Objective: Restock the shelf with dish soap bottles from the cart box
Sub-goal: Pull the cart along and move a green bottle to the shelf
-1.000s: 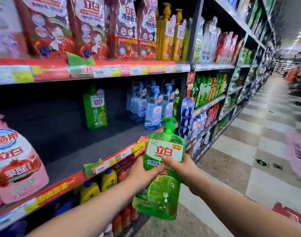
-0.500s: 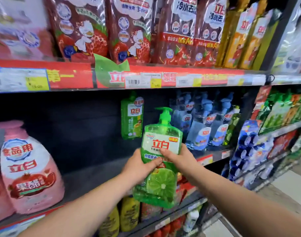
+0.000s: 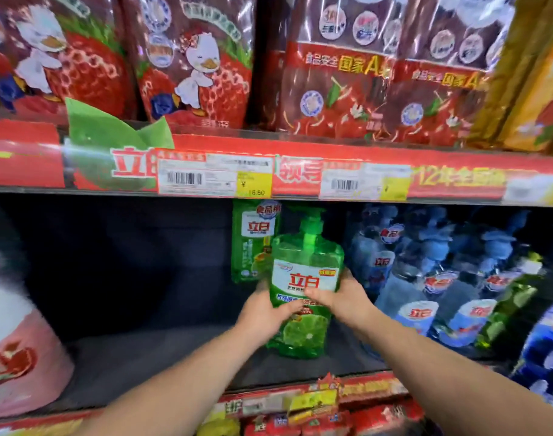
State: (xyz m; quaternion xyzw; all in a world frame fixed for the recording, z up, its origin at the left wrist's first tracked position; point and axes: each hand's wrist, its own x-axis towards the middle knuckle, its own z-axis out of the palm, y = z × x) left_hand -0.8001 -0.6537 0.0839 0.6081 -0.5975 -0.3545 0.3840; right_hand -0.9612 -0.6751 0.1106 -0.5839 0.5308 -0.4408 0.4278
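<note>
both hands, left hand (image 3: 264,311) and right hand (image 3: 344,298), grip green dish soap bottle (image 3: 303,287) over shelf (image 3: 137,366).

The middle shelf (image 3: 143,366) has a wide, dark, open stretch between the pink bottle (image 3: 20,350) at the far left and the green bottle (image 3: 253,247) standing at the back, and a hand could pass in there. On the right, the blue bottles (image 3: 426,278) crowd tightly together. The price rail (image 3: 300,171) caps the opening overhead. The pump bottle (image 3: 303,278), gripped by the left hand (image 3: 265,313) and right hand (image 3: 347,300), fills the slot between the green bottle and the blue ones, perhaps touching the green bottle, though the blur hides this.
</note>
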